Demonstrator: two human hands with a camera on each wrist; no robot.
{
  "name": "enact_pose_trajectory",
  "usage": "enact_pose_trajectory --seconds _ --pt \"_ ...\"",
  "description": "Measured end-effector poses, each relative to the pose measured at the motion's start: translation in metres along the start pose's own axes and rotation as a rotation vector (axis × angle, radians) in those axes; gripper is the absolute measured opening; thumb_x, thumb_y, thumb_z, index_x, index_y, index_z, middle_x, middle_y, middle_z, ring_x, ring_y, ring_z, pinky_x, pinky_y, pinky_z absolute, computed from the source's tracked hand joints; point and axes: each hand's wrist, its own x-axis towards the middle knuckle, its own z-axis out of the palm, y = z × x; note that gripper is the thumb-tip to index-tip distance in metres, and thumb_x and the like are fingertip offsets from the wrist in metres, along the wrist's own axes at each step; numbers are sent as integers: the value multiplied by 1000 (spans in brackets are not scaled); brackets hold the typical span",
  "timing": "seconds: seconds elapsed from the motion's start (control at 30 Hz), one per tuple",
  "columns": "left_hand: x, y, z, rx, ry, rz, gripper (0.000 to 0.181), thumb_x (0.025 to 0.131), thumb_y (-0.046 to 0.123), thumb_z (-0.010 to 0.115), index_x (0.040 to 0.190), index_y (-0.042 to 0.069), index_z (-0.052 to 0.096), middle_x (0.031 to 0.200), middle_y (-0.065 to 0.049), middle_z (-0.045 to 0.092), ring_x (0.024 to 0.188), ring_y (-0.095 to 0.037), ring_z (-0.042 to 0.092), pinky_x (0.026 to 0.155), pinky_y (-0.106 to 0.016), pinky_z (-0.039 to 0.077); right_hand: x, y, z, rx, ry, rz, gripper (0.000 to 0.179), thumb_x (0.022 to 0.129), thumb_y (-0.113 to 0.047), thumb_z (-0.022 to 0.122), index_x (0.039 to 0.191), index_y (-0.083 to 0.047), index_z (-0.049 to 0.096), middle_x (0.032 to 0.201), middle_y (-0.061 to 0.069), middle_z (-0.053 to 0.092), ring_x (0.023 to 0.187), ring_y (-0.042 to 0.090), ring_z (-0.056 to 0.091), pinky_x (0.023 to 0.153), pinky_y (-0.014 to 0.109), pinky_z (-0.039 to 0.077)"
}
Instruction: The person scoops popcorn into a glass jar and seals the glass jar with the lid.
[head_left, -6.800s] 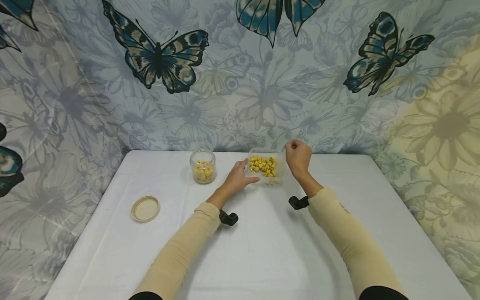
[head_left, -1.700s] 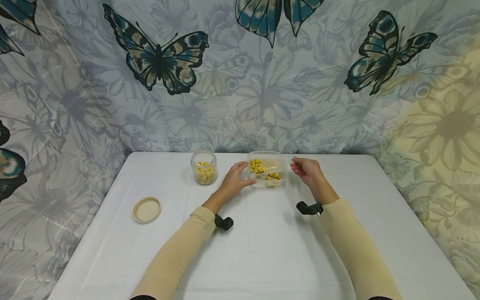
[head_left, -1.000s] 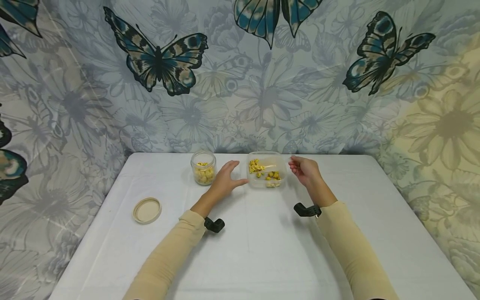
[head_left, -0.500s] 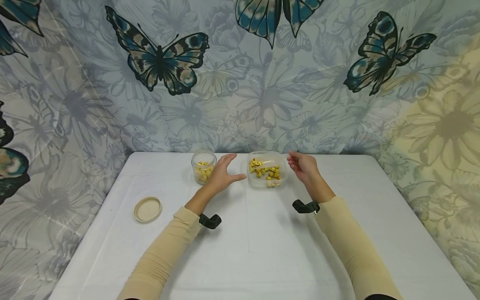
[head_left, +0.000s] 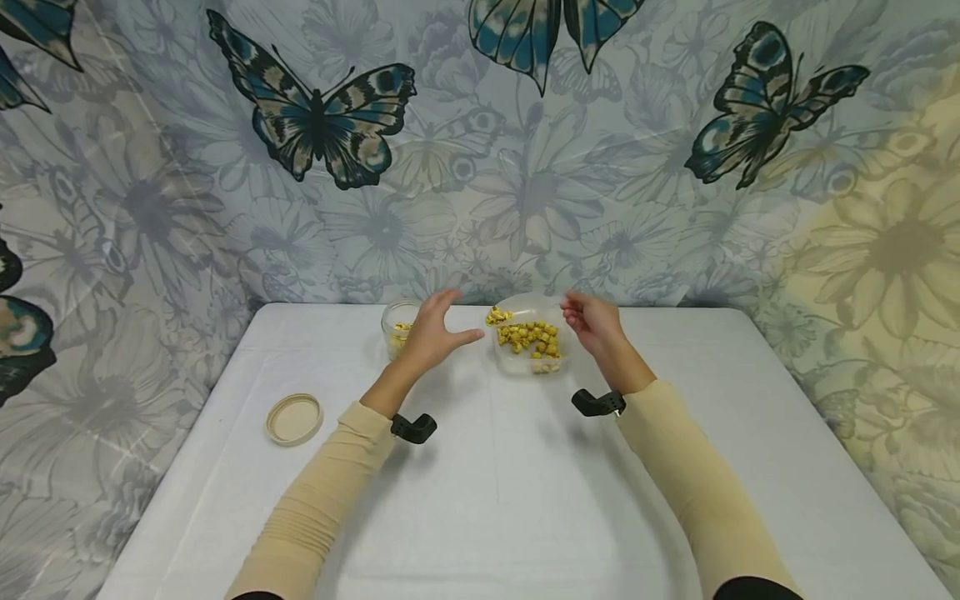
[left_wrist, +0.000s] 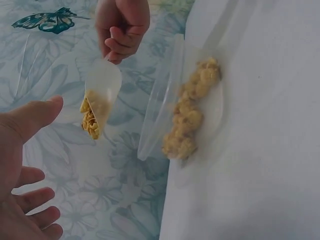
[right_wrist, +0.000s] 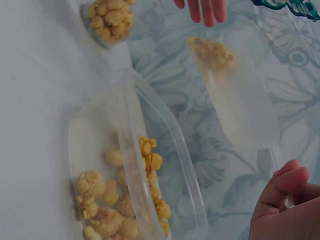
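Note:
My right hand grips the handle of a translucent plastic scoop. Caramel popcorn fills the scoop's front end, which is raised above a clear plastic container and points left. More popcorn lies inside that container. My left hand hovers with thumb and fingers spread, holding nothing. Just behind it, partly hidden in the head view, stands a glass jar with popcorn in it. Whether the left fingers touch the jar cannot be told.
A round cream-coloured lid lies on the white-covered table, left of the jar. Close behind the table's back edge hangs a butterfly-print cloth.
The scoop, loaded with popcorn, has risen out of the container and moved left in my right hand. My left hand has let go of the container and shifted left to the jar.

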Motion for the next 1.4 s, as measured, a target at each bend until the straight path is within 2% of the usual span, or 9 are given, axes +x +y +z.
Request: enact_pose_trajectory --seconds 0.13,0.3,0.43,0.57,0.6,0.77,1.0,1.17,1.4 --pt "-1 -2 -5 2 -4 -8 85 82 40 78 150 11 37 158 -13 29 146 -34 28 115 -54 32 1 0 8 6 -12 12 9 100 -9 51 107 -4 55 61 2 63 50 8 55 46 15 45" --pt "-3 -4 -10 13 -11 -24 87 81 44 78 151 15 36 159 -12 28 147 -34 26 115 -56 32 2 5 16 -12 -7 -13 34 100 -9 51 132 4 48 60 0 62 49 6 54 46 13 44" --pt "-5 -6 -15 32 16 -26 85 82 44 76 150 14 37 159 -13 28 147 -35 25 115 -56 31 2 8 22 6 -41 -47 44 99 -8 55 138 8 44 60 1 64 49 7 56 46 13 45" --pt "-5 -8 -20 32 47 -16 85 83 44 75 151 12 36 159 -13 26 148 -35 24 116 -57 30 5 10 28 8 -45 -56 41 99 -7 53 137 8 46 60 1 63 49 7 56 46 13 45" --pt "-5 -9 -22 24 55 -10 85 83 44 75 151 11 37 159 -13 26 147 -35 24 116 -57 30 6 11 31 -11 -23 -52 40 100 -8 52 136 7 46 59 -1 62 49 6 55 46 12 44" --pt "-4 -13 -32 9 74 17 85 82 42 76 150 9 37 158 -14 27 145 -37 27 114 -59 31 10 12 41 14 -10 -29 17 99 -8 53 114 1 56 58 0 62 47 7 56 44 14 45" --pt "-7 -24 -44 10 94 -32 86 83 42 76 151 9 35 158 -13 27 146 -38 24 115 -60 29 12 20 59 2 -35 -41 45 100 -9 52 141 7 43 58 0 62 48 7 56 45 14 45" --pt "-11 -37 -50 -22 99 -80 86 83 43 75 152 13 34 160 -12 23 148 -38 20 116 -61 26 13 25 67 -17 -34 -48 43 99 -9 54 138 8 47 60 0 62 49 7 57 46 14 46" --pt "-13 -54 -53 -37 112 -120 96 80 44 78 154 9 27 161 -15 19 149 -37 16 118 -59 24 14 24 82 -46 -64 -81 40 98 -6 54 134 11 48 59 -1 62 49 6 57 47 13 46"
